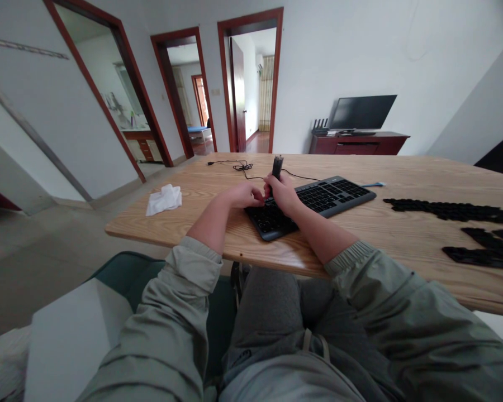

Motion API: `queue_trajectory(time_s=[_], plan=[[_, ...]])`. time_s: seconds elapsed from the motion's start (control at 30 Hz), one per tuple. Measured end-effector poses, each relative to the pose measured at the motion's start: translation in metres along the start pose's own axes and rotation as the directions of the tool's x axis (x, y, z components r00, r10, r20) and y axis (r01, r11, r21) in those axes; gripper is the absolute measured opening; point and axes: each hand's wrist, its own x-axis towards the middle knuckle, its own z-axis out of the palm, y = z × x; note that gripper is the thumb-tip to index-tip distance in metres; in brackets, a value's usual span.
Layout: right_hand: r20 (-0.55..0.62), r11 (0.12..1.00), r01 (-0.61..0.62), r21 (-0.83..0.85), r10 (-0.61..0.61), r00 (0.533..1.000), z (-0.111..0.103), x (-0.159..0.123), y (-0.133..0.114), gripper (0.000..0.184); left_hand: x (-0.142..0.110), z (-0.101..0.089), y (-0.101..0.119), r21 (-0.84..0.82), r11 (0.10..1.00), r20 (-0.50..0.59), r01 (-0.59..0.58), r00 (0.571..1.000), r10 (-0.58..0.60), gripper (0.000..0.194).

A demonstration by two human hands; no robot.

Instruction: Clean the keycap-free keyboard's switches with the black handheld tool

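A black keyboard [331,196] lies at a slant on the wooden table in front of me. My right hand [283,192] is closed around a dark, thick-handled tool [278,166] held upright over the keyboard's left half. The tool's lower end is hidden by my fingers, so its kind does not show. Beside it, my left hand [247,195] rests at the keyboard's upper left edge with its fingers curled in. Whatever those fingers pinch, if anything, is too small to make out.
Black keycap-like pieces [448,209] lie in rows on the table's right side. A white crumpled cloth [164,200] is at the left, and a coiled cable [243,166] lies behind the keyboard. Near its far right corner is a thin blue item [373,184]. The table's front edge [235,254] crosses below my forearms.
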Motion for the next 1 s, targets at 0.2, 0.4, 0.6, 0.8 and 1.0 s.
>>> queue_trajectory(time_s=[0.2, 0.4, 0.6, 0.8, 1.0], plan=[[0.037, 0.999, 0.021, -0.047, -0.019, 0.999, -0.002, 0.001, 0.003, 0.032, 0.003, 0.003, -0.007, -0.018, 1.0, -0.014, -0.022, 1.0, 0.022, 0.025], [0.032, 1.0, -0.023, 0.01, 0.023, 0.999, -0.001, 0.0, 0.003, 0.034, 0.0, 0.004, 0.005, -0.027, 0.999, -0.026, -0.031, 0.999, 0.03, 0.017], [0.028, 1.0, -0.01, -0.006, 0.01, 1.0, -0.002, 0.0, 0.006, 0.036, -0.006, 0.0, 0.012, 0.039, 0.999, 0.005, 0.011, 1.0, -0.011, 0.017], [0.039, 1.0, -0.006, -0.015, 0.007, 0.999, -0.005, 0.0, 0.008, 0.037, -0.005, 0.001, 0.006, 0.075, 0.996, 0.039, -0.04, 0.999, 0.037, 0.028], [0.087, 0.986, 0.098, -0.136, -0.087, 0.992, -0.008, -0.004, 0.005, 0.043, -0.006, -0.002, 0.008, 0.083, 0.996, 0.049, -0.024, 0.999, 0.02, 0.027]])
